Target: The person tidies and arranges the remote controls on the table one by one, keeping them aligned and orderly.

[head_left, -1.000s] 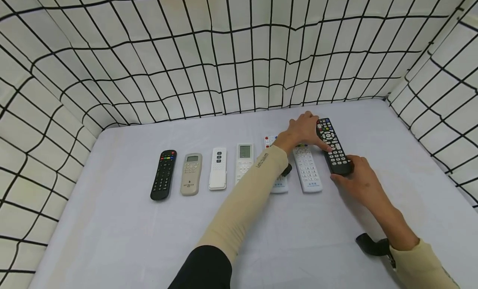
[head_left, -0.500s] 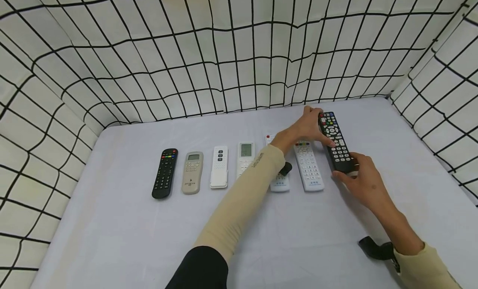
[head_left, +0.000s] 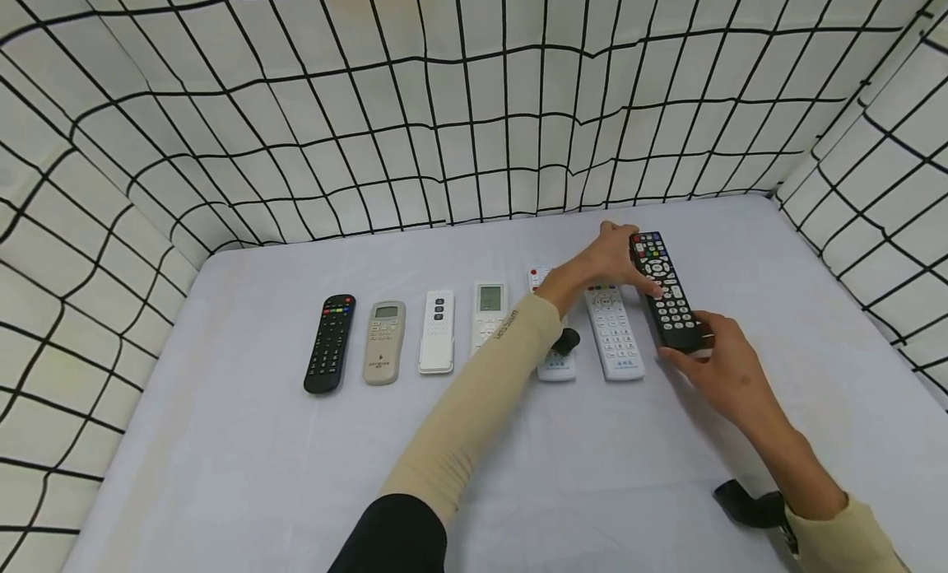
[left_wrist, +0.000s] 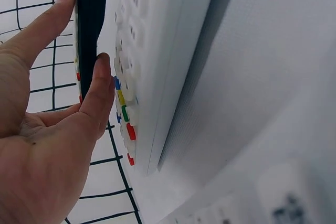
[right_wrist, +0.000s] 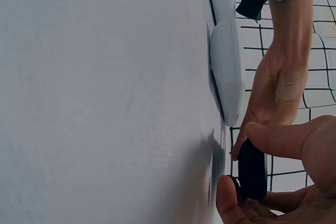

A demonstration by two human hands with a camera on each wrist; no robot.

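Both hands hold a black remote control [head_left: 662,281] at the right end of a row of remotes. My left hand [head_left: 611,256] grips its upper left side, thumb across the button face. In the left wrist view, the left hand's fingers [left_wrist: 100,93] lie behind the dark remote body [left_wrist: 92,30], raised off the cloth. My right hand [head_left: 722,363] pinches the lower end. In the right wrist view, thumb and fingers of the right hand [right_wrist: 310,171] sit either side of the remote's dark end [right_wrist: 252,171]. A white remote [head_left: 613,334] lies just left of it.
Further left lie another white remote [head_left: 557,369], partly hidden by the left arm, a white remote with a screen [head_left: 490,309], a slim white one [head_left: 437,334], a beige one [head_left: 383,342] and a black one [head_left: 329,342]. Black netting [head_left: 474,128] surrounds the white-covered table [head_left: 244,474].
Both hands keep hold of the black remote control. It rises slightly away from me, then comes back a little. The other remotes stay in place.
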